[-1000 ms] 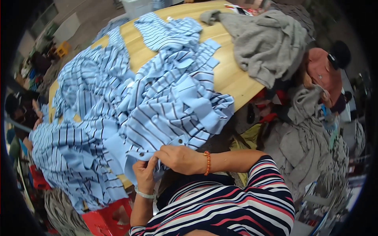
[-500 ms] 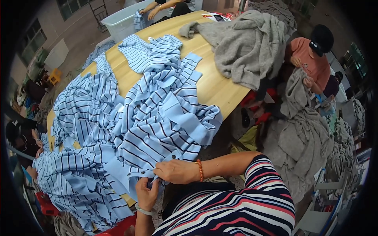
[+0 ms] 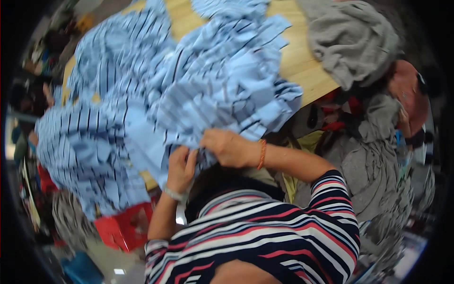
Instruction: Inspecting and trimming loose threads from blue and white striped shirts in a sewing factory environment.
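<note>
A light blue knit cardigan (image 3: 208, 102) with dark stripes lies bunched over the near edge of the table. My left hand (image 3: 180, 166), with a pale bangle at its wrist, pinches the cardigan's near edge between thumb and fingers. Just to its right, my right hand (image 3: 226, 147) is closed on the same edge, an orange beaded bracelet (image 3: 261, 154) at its wrist. The two hands are close together. Motion blur hides the fine detail of the cloth between the fingertips.
More blue striped garments (image 3: 85, 146) are heaped to the left, some hanging over the edge of the wooden table (image 3: 302, 64). A grey knit pile (image 3: 354, 40) lies at the far right, with a person in an orange top (image 3: 409, 97) beyond. Below left stands a red stool (image 3: 124, 227).
The view has tilted down toward my body, so table and garments appear higher and the red stool shows more. Both hands stay on the cardigan's near edge, the right slightly more raised.
</note>
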`<state>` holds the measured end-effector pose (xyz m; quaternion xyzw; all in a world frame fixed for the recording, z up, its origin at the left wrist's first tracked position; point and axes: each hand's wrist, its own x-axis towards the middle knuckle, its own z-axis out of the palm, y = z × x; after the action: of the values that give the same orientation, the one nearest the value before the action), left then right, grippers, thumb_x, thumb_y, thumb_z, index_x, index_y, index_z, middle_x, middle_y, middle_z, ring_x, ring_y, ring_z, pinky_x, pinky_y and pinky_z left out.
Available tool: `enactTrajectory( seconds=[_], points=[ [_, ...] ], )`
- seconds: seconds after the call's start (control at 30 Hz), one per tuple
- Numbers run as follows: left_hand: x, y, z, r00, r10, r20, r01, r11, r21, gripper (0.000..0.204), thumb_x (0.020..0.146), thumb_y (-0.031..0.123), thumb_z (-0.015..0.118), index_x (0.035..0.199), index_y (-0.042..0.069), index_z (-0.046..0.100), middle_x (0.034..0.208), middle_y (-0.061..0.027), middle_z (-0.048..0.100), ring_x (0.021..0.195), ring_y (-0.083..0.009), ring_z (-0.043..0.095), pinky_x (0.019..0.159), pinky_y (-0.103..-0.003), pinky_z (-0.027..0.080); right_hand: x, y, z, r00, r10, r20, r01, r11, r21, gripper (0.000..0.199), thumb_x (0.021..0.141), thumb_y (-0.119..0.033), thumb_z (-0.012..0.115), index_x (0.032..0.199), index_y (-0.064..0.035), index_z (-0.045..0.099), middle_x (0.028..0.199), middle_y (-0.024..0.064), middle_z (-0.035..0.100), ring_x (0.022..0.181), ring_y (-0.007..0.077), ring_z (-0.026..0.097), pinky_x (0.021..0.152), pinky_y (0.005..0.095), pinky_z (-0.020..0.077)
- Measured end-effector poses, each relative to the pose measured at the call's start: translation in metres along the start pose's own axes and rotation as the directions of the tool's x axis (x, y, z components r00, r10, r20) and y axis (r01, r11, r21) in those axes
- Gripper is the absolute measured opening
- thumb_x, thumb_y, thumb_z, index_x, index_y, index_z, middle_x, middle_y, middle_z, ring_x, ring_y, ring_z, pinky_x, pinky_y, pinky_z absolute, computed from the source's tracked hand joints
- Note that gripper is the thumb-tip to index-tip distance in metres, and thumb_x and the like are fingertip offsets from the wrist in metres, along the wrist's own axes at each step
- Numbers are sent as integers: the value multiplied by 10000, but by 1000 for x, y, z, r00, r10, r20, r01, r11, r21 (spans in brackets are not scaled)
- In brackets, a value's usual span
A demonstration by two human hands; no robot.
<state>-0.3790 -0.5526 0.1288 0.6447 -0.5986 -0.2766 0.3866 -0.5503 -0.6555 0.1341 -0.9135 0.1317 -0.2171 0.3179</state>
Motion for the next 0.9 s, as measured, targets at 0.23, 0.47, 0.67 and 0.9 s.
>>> enactTrajectory(
  seconds=[0.23, 0.47, 0.67, 0.9],
  points=[
    [3, -3, -1, 1000, 25, -10, -26, 997, -77, 241, 861, 76, 586, 686, 5, 436, 609, -115, 407, 537, -248, 398, 513, -344, 318, 8, 10, -14, 985, -117, 128, 117, 993, 12, 251, 709, 28, 564, 959, 11, 558, 819, 140, 503, 753, 327, 556, 647, 392, 462],
    [4, -3, -3, 1000, 19, 22, -18, 998, -55, 215, 860, 85, 591, 711, 11, 457, 633, -117, 413, 561, -254, 400, 523, -346, 330, 9, 13, -18, 989, -26, 146, -1, 983, 184, 104, 763, -8, 563, 860, -10, 600, 794, 135, 537, 727, 336, 580, 643, 395, 472],
    [6, -7, -5, 997, 38, 65, -36, 999, -30, 225, 857, 94, 608, 703, 13, 464, 611, -121, 398, 542, -249, 394, 514, -342, 329, 13, 19, -15, 994, -77, 74, 56, 964, 259, 101, 777, 3, 618, 878, -7, 609, 754, 108, 553, 653, 291, 579, 572, 347, 454],
    [2, -7, -17, 985, -104, 136, 114, 991, -65, 169, 838, 118, 651, 765, -2, 556, 583, -116, 440, 496, -204, 399, 480, -308, 339, 22, 20, -13, 987, 95, 131, -139, 910, 390, 126, 777, -86, 692, 791, -5, 597, 686, 93, 565, 558, 216, 553, 521, 311, 432]
  ],
)
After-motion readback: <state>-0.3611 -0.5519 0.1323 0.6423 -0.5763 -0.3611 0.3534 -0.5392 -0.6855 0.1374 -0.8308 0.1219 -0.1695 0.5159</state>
